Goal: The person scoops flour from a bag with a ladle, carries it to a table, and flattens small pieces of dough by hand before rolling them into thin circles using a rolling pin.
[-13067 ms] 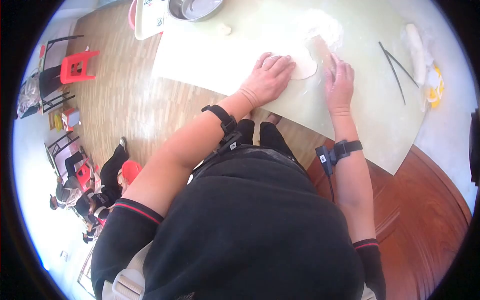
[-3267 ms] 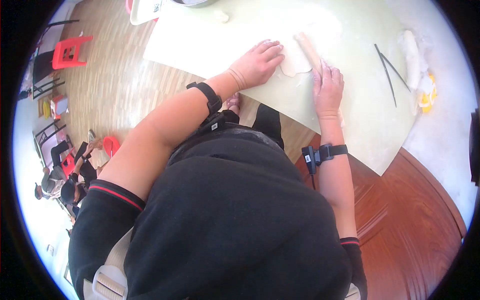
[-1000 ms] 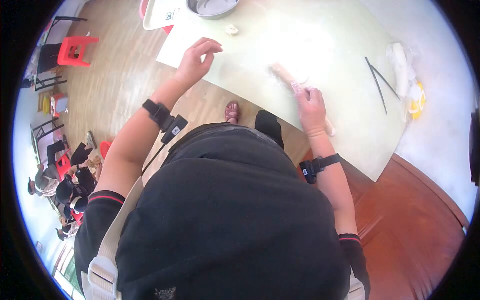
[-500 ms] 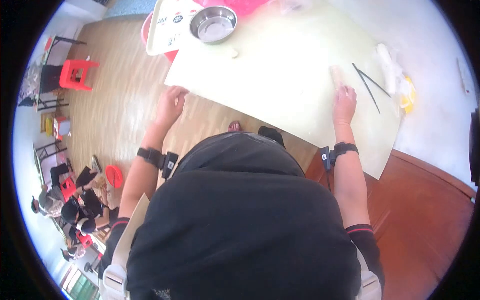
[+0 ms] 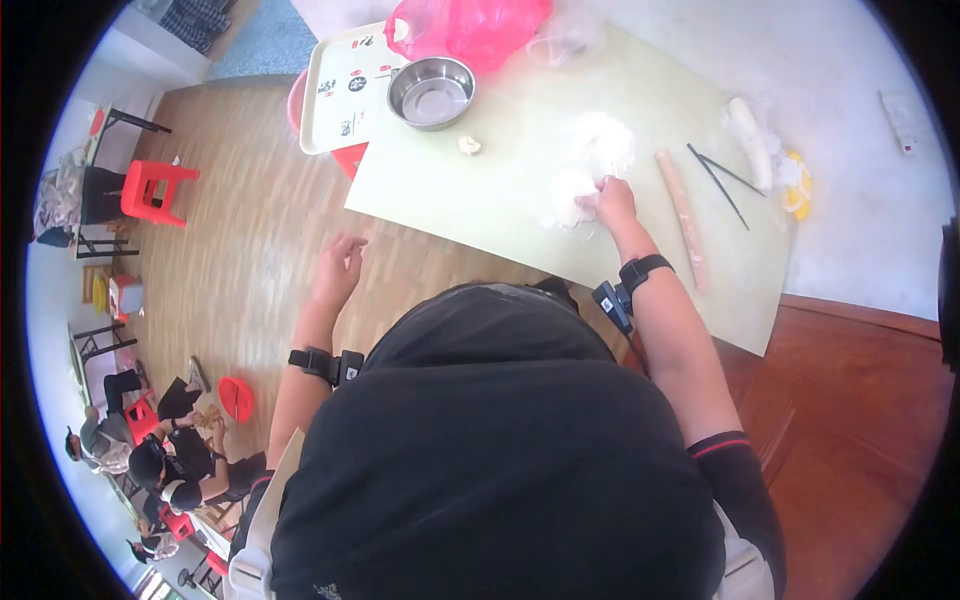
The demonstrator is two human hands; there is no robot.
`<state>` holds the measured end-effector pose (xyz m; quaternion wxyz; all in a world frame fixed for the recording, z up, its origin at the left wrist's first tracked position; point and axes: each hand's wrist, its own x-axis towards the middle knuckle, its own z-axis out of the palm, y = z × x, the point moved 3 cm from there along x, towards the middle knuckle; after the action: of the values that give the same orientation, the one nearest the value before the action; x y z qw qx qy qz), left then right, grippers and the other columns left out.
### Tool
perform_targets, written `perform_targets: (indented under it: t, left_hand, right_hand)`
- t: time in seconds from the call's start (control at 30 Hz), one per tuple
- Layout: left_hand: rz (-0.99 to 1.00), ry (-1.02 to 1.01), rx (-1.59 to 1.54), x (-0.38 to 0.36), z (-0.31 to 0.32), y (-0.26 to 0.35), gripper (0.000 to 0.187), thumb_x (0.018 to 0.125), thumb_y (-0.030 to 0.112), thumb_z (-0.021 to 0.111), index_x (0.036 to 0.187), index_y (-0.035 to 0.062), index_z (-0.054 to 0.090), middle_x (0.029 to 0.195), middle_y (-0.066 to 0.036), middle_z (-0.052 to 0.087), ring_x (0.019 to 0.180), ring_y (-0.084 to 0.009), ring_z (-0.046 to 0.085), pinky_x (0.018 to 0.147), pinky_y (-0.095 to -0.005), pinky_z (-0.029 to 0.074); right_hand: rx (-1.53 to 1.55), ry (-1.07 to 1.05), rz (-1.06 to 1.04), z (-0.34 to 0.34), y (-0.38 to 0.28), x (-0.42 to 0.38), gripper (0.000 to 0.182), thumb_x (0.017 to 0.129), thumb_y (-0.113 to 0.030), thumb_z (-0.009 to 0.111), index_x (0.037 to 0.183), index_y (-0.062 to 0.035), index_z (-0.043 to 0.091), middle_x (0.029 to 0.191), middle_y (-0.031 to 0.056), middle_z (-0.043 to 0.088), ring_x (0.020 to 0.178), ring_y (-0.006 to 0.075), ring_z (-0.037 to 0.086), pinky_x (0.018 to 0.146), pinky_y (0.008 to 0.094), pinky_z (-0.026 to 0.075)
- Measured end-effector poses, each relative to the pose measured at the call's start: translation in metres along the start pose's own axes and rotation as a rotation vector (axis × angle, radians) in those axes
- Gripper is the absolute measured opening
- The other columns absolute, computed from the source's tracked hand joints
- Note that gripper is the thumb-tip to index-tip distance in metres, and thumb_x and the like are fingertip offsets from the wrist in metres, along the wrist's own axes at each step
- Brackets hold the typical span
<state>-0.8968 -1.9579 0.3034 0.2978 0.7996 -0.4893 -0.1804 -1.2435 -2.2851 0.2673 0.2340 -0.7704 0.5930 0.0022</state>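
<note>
My right hand [image 5: 610, 202] is at the white flour [image 5: 572, 195] on the pale table board [image 5: 490, 205], with its fingertips pinched together in the powder. More flour [image 5: 605, 142] lies just beyond it. To the right of that hand, a wooden rolling pin [image 5: 683, 220] rests on the board, dusted white. My left hand [image 5: 341, 268] hangs beyond the board's near left edge; its fingers are loosely bent, apart from the thumb, and hold nothing. A small lump of dough [image 5: 470, 146] sits near a steel bowl [image 5: 432, 95].
Black chopsticks [image 5: 722, 182] lie crossed on the right, near a white roll in clear plastic [image 5: 748, 140]. A patterned tray [image 5: 335, 110] and a pink plastic bag [image 5: 470, 30] are at the far left. Other people sit at lower left, near a red basin [image 5: 236, 399].
My right hand has left the rolling pin and moved left to the flour. The pin now lies still on the board. My left hand stays off the board's edge.
</note>
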Motion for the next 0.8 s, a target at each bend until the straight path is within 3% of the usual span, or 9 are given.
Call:
perform_targets:
  t: [0.17, 0.27, 0.4, 0.57, 0.7, 0.8]
  left_hand:
    - [-0.038, 0.002, 0.011, -0.008, 0.000, -0.008, 0.016, 0.090, 0.004, 0.055, 0.100, 0.0027, 0.067, 0.097, -0.015, 0.067, 0.085, -0.0284, 0.067, 0.076, -0.0339, 0.054]
    - [-0.057, 0.018, 0.014, -0.008, 0.004, -0.012, 0.016, 0.089, 0.005, 0.056, 0.101, 0.0033, 0.068, 0.097, -0.015, 0.068, 0.086, -0.0280, 0.067, 0.076, -0.0340, 0.054]
    - [-0.040, 0.013, 0.010, 0.002, 0.002, 0.005, 0.016, 0.089, 0.004, 0.056, 0.100, 0.0034, 0.068, 0.095, -0.015, 0.068, 0.086, -0.0270, 0.067, 0.076, -0.0340, 0.054]
    - [0.045, -0.061, 0.002, 0.033, 0.007, 0.037, 0.014, 0.089, 0.002, 0.055, 0.098, 0.0000, 0.066, 0.094, -0.015, 0.067, 0.087, -0.0244, 0.067, 0.077, -0.0326, 0.054]
    - [0.185, -0.173, 0.011, 0.071, 0.025, 0.075, 0.014, 0.089, 0.001, 0.055, 0.097, -0.0008, 0.066, 0.093, -0.015, 0.067, 0.087, -0.0233, 0.067, 0.077, -0.0324, 0.054]
    - [0.371, -0.278, -0.031, 0.103, 0.047, 0.117, 0.015, 0.086, -0.002, 0.056, 0.098, -0.0005, 0.066, 0.095, -0.017, 0.066, 0.087, -0.0315, 0.065, 0.079, -0.0354, 0.052]
  right_hand:
    - [0.335, 0.018, -0.066, 0.002, 0.013, -0.010, 0.034, 0.070, -0.025, 0.077, 0.089, 0.0000, 0.063, 0.090, 0.0166, 0.066, 0.081, 0.0288, 0.065, 0.074, 0.0357, 0.052]
    - [0.607, 0.126, -0.129, 0.015, 0.036, -0.008, 0.026, 0.074, -0.021, 0.074, 0.083, -0.0001, 0.061, 0.079, 0.0137, 0.067, 0.074, 0.0243, 0.066, 0.072, 0.0347, 0.052]
    - [0.897, 0.171, -0.054, 0.024, 0.066, -0.023, 0.021, 0.077, -0.015, 0.071, 0.089, 0.0018, 0.064, 0.082, 0.0139, 0.069, 0.080, 0.0210, 0.068, 0.073, 0.0338, 0.051]
    - [0.755, 0.144, 0.064, -0.011, 0.068, -0.064, 0.032, 0.084, -0.014, 0.066, 0.111, 0.0033, 0.065, 0.090, 0.0137, 0.071, 0.080, 0.0182, 0.068, 0.072, 0.0314, 0.051]
    - [0.980, 0.268, 0.134, -0.003, 0.092, -0.095, 0.030, 0.086, -0.016, 0.065, 0.109, 0.0036, 0.065, 0.088, 0.0128, 0.070, 0.077, 0.0163, 0.066, 0.071, 0.0320, 0.051]
    - [0.932, 0.367, 0.260, -0.011, 0.105, -0.133, 0.029, 0.087, -0.015, 0.064, 0.107, 0.0046, 0.064, 0.086, 0.0152, 0.069, 0.076, 0.0199, 0.065, 0.070, 0.0336, 0.051]
